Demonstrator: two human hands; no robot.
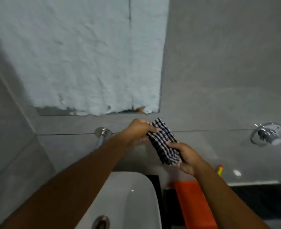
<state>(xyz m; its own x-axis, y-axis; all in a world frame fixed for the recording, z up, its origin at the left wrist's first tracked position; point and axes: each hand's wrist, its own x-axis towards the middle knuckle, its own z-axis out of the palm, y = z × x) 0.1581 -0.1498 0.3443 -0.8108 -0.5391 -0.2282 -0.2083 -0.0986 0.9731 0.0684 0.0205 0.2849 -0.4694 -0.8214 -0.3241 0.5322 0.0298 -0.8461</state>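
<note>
At the upper end of the checked cloth (163,139), we saw the fingers (153,129) of the left hand (137,129) curled close together and pinching the fabric. At the lower end, the fingers (173,144) of the right hand (186,158) were curled round the bunched fabric in the same way. They gripped it from the right, and the cloth's bottom edge stuck out below the palm.

The cloth was black and white, gathered into a narrow strip that slanted from upper left to lower right. It hung in the air between the two hands and touched nothing else that we could see. It was held in front of the grey wall tiles (219,80), higher than the basin. Both forearms were bare and reached up from the bottom edge of the view.

Just left of the left hand, a chrome wall spout (101,133) was partly hidden behind that forearm. Below it lay the white basin (136,192) with its metal drain (101,222). Under the right forearm we noted an orange object (189,204) beside a dark countertop (260,197), but we could not tell what it was. A yellow item (220,170) showed near the right wrist. A chrome towel ring (266,134) sat on the wall far to the right. Above everything hung a mirror (53,111), nearly all of it covered by crumpled pale paper (86,55).
</note>
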